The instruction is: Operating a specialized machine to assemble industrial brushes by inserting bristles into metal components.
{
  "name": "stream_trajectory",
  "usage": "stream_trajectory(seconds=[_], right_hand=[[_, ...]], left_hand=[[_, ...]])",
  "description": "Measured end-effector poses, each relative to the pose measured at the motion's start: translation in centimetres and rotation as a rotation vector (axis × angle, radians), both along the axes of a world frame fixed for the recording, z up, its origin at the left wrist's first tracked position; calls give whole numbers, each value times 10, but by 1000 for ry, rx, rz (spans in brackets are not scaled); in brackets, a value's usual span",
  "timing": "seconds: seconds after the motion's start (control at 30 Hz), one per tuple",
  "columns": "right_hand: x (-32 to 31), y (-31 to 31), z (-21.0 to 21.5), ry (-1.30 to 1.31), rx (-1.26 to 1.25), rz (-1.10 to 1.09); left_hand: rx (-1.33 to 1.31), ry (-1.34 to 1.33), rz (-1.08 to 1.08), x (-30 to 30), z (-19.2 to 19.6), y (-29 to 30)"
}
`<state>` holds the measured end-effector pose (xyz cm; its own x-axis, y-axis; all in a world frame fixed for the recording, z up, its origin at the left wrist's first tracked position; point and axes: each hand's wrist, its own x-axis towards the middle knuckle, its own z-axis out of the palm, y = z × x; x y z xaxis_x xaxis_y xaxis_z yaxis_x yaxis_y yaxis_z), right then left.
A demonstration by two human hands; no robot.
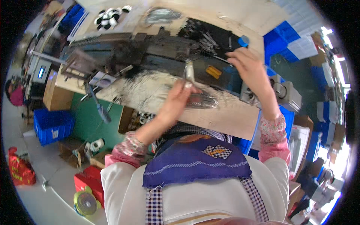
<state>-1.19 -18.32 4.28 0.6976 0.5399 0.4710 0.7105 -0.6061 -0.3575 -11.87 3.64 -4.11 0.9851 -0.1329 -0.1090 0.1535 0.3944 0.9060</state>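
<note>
The left hand (176, 99) is closed around a flat metal strip (189, 71), holding it upright so its far end points at the dark machine (150, 52) that runs across the far side of the worktop (225, 116). Held by its near end, the strip's tip is free to meet the machine. Just right of this hand lies a bundle of similar metal pieces (202, 100), near enough to pick from without stretching.

The right hand (249, 67) reaches farther, fingers curled on a thin rod or edge at the machine's right part, beside a blue cap (243, 40); whether it pinches it or only rests there, I cannot tell. A grey metal block (287, 93) sits at the right edge of the worktop.
</note>
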Motion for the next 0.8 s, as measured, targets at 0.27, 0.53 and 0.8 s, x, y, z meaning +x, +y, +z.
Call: stream_trajectory(seconds=[0.27, 0.53, 0.8], right_hand=[[6, 17, -13, -154, -315, 12], [8, 15, -11, -36, -179, -11], [113, -2, -3, 6, -543, -177]], left_hand=[[-749, 251, -136, 21, 105, 17], [-253, -230, 338, 1, 61, 84], [690, -276, -403, 100, 33, -38]])
